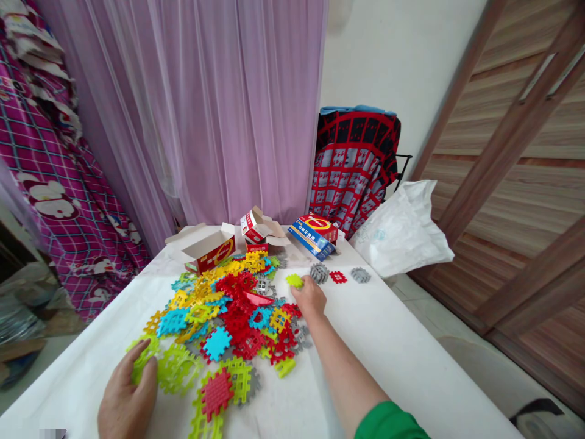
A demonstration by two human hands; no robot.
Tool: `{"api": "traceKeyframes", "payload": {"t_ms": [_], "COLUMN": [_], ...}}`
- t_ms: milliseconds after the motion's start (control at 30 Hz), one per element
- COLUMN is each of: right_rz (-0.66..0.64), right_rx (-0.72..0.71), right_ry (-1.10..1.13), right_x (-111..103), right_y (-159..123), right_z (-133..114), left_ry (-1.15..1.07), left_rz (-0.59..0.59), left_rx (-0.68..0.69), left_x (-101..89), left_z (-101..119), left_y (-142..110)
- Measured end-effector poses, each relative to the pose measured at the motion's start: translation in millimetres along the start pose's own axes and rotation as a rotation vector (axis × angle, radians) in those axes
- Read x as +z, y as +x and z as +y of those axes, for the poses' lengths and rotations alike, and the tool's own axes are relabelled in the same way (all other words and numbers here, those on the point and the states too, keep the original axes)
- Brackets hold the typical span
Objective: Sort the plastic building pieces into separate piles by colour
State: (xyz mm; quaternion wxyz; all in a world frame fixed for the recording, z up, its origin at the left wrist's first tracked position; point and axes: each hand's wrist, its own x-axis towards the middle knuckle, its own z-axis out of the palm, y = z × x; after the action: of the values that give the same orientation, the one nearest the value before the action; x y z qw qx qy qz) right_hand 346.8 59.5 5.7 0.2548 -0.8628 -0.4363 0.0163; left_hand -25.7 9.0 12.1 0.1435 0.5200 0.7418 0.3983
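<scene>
My right hand (311, 299) reaches over the table with its fingers pinched on a small lime-green interlocking tile (295, 280), just right of the heap. At the lower left, my left hand (128, 393) has its thumb and forefinger around a green interlocking tile (137, 371). More lime-green tiles (179, 369), slightly blurred, lie beside it. Between the hands spreads a heap of notched plastic tiles: red tiles (237, 311), yellow tiles (205, 292), a blue tile (217, 344) and grey ones. A red square tile (217, 393) rests on green ones near the front.
Beyond my right hand lie a grey gear-shaped stack (319, 273), a red tile (338, 277) and a grey piece (361, 275). An open box (212, 253), a red-and-white carton (256, 225) and a blue-and-red box (315, 235) stand at the back. A white bag (402, 228) sits at the right edge.
</scene>
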Motion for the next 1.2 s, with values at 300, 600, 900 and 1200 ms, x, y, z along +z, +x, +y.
{"api": "traceKeyframes", "payload": {"t_ms": [300, 600, 900, 1200], "right_rz": [-0.048, 0.001, 0.052, 0.009], "right_rx": [0.034, -0.21, -0.592, -0.88], "right_ry": [-0.029, 0.265, 0.251, 0.405], "right_x": [-4.7, -14.9, -4.2, -32.9], "right_y": [-0.6, -39.2, -83.1, -129.5], "right_z": [-6.5, 19.6, 19.0, 9.0], "left_ry": [0.0, -0.029, -0.013, -0.016], "left_rz": [-0.024, -0.01, 0.024, 0.03], "left_rx": [-0.032, 0.036, 0.262, 0.396], "left_x": [-0.3, 5.5, 13.8, 16.2], "left_z": [0.4, -14.2, -13.6, -4.3], "left_y": [0.8, 3.2, -1.1, -6.9]}}
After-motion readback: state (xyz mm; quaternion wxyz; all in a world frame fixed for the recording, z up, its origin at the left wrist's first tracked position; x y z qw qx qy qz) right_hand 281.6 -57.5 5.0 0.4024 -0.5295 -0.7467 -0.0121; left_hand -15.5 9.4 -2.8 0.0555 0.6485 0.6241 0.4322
